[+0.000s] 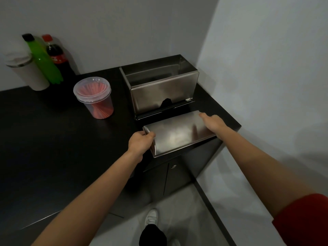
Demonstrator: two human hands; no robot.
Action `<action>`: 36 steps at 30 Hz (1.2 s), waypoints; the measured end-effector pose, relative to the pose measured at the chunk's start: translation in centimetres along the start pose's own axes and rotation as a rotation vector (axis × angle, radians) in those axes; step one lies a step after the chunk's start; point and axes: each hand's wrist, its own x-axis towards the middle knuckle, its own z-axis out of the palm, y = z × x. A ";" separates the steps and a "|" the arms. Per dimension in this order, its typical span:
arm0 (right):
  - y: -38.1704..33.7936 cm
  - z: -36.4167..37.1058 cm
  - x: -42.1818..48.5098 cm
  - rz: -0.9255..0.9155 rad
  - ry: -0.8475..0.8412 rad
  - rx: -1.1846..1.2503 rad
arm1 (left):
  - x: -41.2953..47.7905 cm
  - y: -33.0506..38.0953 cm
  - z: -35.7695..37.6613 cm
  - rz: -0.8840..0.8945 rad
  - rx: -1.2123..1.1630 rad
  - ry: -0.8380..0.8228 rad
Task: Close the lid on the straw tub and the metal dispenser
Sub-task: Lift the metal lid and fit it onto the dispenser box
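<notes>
The metal dispenser [159,86] stands open-topped at the back right of the black counter [44,139]. Its shiny metal lid [177,135] lies in front of it, near the counter's front edge. My left hand [140,142] grips the lid's left end. Over the lid's right end rests my right hand [212,122], fingers stretched along the edge and holding it. The clear plastic straw tub [96,100], full of red straws, stands to the left of the dispenser with its clear lid [92,87] sitting on top.
A white tumbler [26,71], a green bottle [43,59] and a dark cola bottle [56,55] stand at the back left by the wall. The wall corner closes in on the right. Below the counter are cabinet doors [170,176] and my shoe [151,217].
</notes>
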 end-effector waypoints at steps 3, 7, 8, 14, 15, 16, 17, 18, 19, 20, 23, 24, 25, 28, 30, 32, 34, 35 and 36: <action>-0.3 -0.1 0.3 0.045 0.009 0.041 | 0.2 0.0 0.1 0.032 0.058 0.042; -0.2 -0.2 0.6 0.078 0.016 0.132 | 0.4 0.0 0.0 0.050 0.159 0.047; -0.1 -0.2 0.6 0.077 0.023 0.140 | 0.4 0.1 0.0 0.051 0.178 0.047; 0.0 -0.3 0.6 0.096 0.025 0.148 | 0.8 0.0 -0.1 0.060 0.176 0.033; 0.0 -0.4 0.6 0.103 0.028 0.165 | 0.7 -0.1 -0.1 0.066 0.181 0.038; 0.1 -0.5 0.7 0.111 0.028 0.184 | 0.7 -0.1 -0.1 0.072 0.185 0.044; 0.1 -0.6 0.8 0.119 0.025 0.203 | 0.8 -0.2 -0.1 0.075 0.184 0.048; 0.2 -0.6 0.8 0.126 0.022 0.223 | 0.8 -0.3 -0.2 0.077 0.179 0.048; 0.3 -0.6 0.9 0.132 0.024 0.244 | 0.8 -0.3 -0.3 0.078 0.170 0.046; 0.3 -0.6 0.9 0.136 0.031 0.265 | 0.8 -0.4 -0.4 0.079 0.159 0.042; 0.3 -0.4 0.5 0.142 0.047 0.320 | 0.8 -0.5 -0.5 0.096 0.168 0.056; 0.3 -0.3 0.3 0.144 0.038 0.348 | 0.8 -0.6 -0.5 0.109 0.183 0.066; 0.4 -0.3 0.0 0.154 0.022 0.390 | 0.8 -0.7 -0.6 0.124 0.196 0.070; 1.1 -0.5 -1.1 0.240 -0.040 0.542 | 0.8 -0.9 -0.7 0.143 0.218 0.070; 1.5 -0.7 -1.5 0.269 -0.075 0.647 | 0.8 -1.1 -0.8 0.137 0.204 0.073; 2.1 -0.8 -1.7 0.278 -0.087 0.712 | 0.8 -1.2 -0.9 0.136 0.189 0.079; 2.5 -0.9 -2.0 0.273 -0.079 0.718 | 0.9 -1.3 -1.0 0.140 0.177 0.072; 2.7 -0.9 -2.2 0.270 -0.072 0.723 | 0.9 -1.4 -1.1 0.146 0.174 0.072; 2.9 -0.8 -2.5 0.268 -0.057 0.729 | 0.8 -1.4 -1.1 0.154 0.173 0.076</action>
